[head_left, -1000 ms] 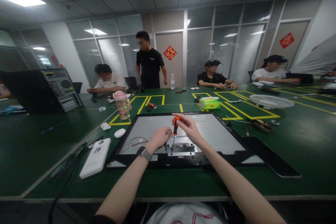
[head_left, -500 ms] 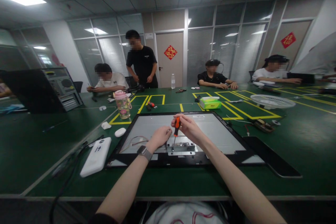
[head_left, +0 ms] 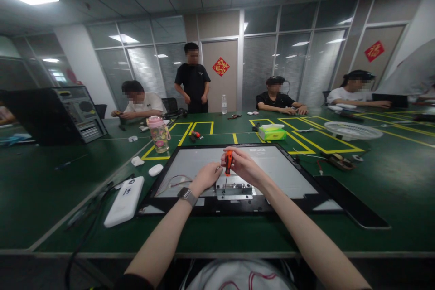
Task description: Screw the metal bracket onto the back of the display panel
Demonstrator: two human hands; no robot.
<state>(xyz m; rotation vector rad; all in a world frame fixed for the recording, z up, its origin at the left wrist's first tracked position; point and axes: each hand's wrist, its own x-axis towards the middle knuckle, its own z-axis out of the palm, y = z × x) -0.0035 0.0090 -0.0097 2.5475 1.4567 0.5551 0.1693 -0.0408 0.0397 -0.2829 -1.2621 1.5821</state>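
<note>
A monitor panel [head_left: 288, 176] lies face down on the green table, its grey metal back up inside a black frame. My right hand [head_left: 243, 165] is closed round the orange handle of a screwdriver [head_left: 228, 164], held upright with its tip on a small metal bracket [head_left: 234, 189] near the panel's front edge. My left hand [head_left: 207, 177], with a watch on the wrist, rests curled on the panel just left of the screwdriver shaft. Whether its fingers pinch the shaft is hidden. Thin wires [head_left: 176, 182] lie on the panel at the left.
A white box [head_left: 125, 200] and cables lie left of the panel, a black strip [head_left: 350, 201] to its right. A pink-lidded bottle [head_left: 159, 134], tissue box [head_left: 272, 133], fan grille [head_left: 351, 131] and computer case [head_left: 68, 113] stand further off. Three people sit and one stands across the table.
My hands and the screwdriver have stayed almost in place on the bracket. The standing person across the table stepped left, then back right towards the door.
</note>
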